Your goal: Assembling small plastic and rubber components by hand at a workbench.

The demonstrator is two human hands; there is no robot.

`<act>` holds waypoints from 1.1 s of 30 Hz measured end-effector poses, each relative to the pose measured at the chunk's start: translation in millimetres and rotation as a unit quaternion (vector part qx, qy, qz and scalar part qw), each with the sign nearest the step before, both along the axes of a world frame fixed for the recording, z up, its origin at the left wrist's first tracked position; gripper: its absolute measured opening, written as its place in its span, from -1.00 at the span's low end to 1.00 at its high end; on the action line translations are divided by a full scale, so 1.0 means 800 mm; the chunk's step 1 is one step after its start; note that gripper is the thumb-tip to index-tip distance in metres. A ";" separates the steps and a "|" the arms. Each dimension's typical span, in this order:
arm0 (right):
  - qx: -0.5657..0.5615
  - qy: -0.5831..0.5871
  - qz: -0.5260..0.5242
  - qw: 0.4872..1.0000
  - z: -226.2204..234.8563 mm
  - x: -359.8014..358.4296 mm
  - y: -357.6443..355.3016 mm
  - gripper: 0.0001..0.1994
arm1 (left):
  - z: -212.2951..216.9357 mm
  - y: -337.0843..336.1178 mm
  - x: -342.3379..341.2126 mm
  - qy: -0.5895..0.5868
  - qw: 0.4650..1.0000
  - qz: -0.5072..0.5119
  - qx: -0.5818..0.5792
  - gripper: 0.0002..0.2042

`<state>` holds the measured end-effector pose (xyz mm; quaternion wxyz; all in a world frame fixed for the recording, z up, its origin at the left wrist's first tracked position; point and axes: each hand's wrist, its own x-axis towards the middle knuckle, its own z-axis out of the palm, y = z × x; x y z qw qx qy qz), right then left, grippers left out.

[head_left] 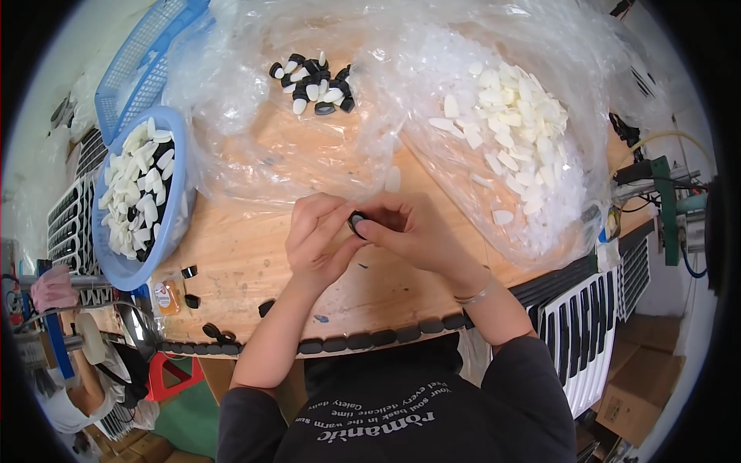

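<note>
Over the middle of the table, my two hands meet around a small black oval piece [356, 219] with a paler grey inside. My right hand [413, 231] pinches it between thumb and forefinger. Curled against its left side, my left hand [315, 235] has its fingertips closed on the edge of the same piece. Its underside is hidden by the fingers. Beyond my hands lies a small heap of black pieces with white tips [312, 89] on clear plastic. One loose white tip [393, 179] rests just past my right hand.
At right, many flat white tips [525, 116] lie on clear plastic sheeting [432, 69]. A blue basin [179, 208] at left holds white and black pieces, with a blue basket [123, 92] behind. Black oval pieces [359, 340] line the near edge. A person [85, 386] is at lower left.
</note>
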<state>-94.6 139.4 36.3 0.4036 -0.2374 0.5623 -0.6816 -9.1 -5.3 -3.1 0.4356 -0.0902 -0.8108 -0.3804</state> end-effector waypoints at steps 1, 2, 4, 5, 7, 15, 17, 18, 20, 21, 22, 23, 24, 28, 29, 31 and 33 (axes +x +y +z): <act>0.000 0.000 -0.001 1.000 -0.002 0.000 -0.001 -0.79 | -0.001 -0.001 0.001 -0.004 1.000 0.006 -0.004 -0.56; 0.008 0.006 0.004 1.000 -0.007 0.000 -0.001 -0.80 | -0.001 -0.001 0.001 -0.004 1.000 0.005 -0.004 -0.56; 0.016 0.012 0.007 1.000 -0.018 0.001 -0.003 -0.81 | -0.002 0.000 0.001 0.002 1.000 0.021 -0.023 -0.58; 0.003 0.024 -0.001 1.000 -0.025 0.003 -0.004 -0.84 | -0.001 0.000 0.000 0.002 1.000 0.019 -0.023 -0.58; -0.010 0.038 -0.014 0.999 -0.029 0.006 -0.004 -0.86 | 0.001 0.002 -0.002 0.038 0.998 0.027 -0.052 -0.57; -0.059 -0.007 -0.031 0.998 -0.031 0.006 -0.010 -0.93 | 0.002 0.005 0.001 0.046 0.995 0.038 -0.083 -0.60; -0.056 0.008 -0.025 0.998 -0.038 0.003 -0.008 -0.90 | -0.001 0.004 -0.001 0.042 0.994 0.040 -0.090 -0.60; -0.053 0.020 -0.017 0.998 -0.039 0.002 -0.006 -0.87 | -0.002 0.005 -0.002 0.027 0.996 0.042 -0.074 -0.60; 0.012 0.034 0.014 0.999 -0.029 -0.011 -0.002 -0.85 | -0.004 0.003 -0.002 0.014 0.997 0.046 -0.060 -0.60; 0.077 0.046 0.045 0.995 -0.024 -0.022 0.002 -0.83 | -0.006 0.001 -0.002 -0.013 0.998 0.060 -0.029 -0.59; 0.092 0.095 0.013 0.991 -0.027 -0.035 0.005 -0.80 | -0.010 -0.004 0.000 -0.043 0.996 0.078 0.001 -0.58; 0.108 0.145 -0.023 0.983 -0.025 -0.051 0.012 -0.77 | -0.011 -0.008 0.000 -0.041 0.996 0.079 0.001 -0.58; 0.113 0.228 -0.065 0.965 -0.017 -0.073 0.020 -0.79 | -0.013 -0.014 -0.001 -0.041 0.993 0.093 0.052 -0.57; 0.188 0.395 -0.223 0.871 -0.015 -0.169 0.044 -0.84 | -0.009 -0.020 0.000 -0.027 0.989 0.104 0.102 -0.54; 0.199 0.414 -0.243 0.855 -0.020 -0.189 0.045 -0.84 | -0.007 -0.018 -0.001 -0.024 0.989 0.104 0.104 -0.54; 0.201 0.448 -0.243 0.837 -0.041 -0.216 0.037 -0.84 | -0.003 -0.016 -0.002 -0.021 0.994 0.084 0.062 -0.53; 0.201 0.479 -0.239 0.820 -0.056 -0.230 0.023 -0.83 | -0.006 -0.016 -0.002 -0.024 0.995 0.077 0.061 -0.53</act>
